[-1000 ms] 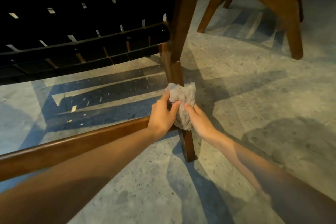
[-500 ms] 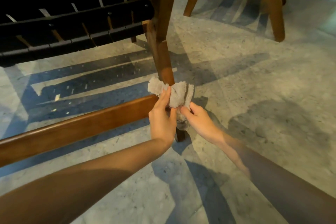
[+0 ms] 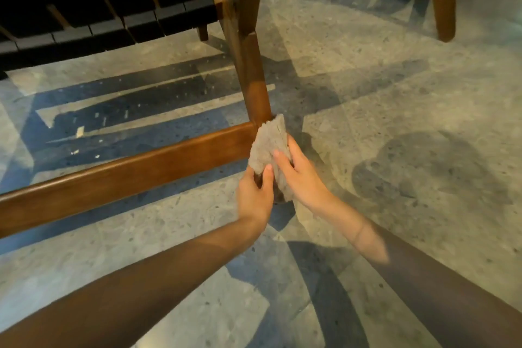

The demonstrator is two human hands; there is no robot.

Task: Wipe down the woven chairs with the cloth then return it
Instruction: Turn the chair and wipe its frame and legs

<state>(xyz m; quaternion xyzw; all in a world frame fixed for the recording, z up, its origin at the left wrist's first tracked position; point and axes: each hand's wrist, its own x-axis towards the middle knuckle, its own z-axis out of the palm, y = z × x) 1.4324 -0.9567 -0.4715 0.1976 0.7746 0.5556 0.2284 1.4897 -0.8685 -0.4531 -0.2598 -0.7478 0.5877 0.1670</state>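
Lower on the leg (image 3: 255, 79) than a second ago, the cloth (image 3: 268, 147) wraps the wood at the rail (image 3: 127, 175) joint. Both left hand (image 3: 254, 198) and right hand (image 3: 302, 178) curl fingers round it, gripping; this leg looks nearly wiped.

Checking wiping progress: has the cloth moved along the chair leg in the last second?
Yes. The cloth has slid down the chair leg, now sitting level with and below the rail.

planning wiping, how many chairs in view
2. Left chair, its leg under the cloth in the left hand and right hand; right chair at top, only legs showing. More may be hidden.
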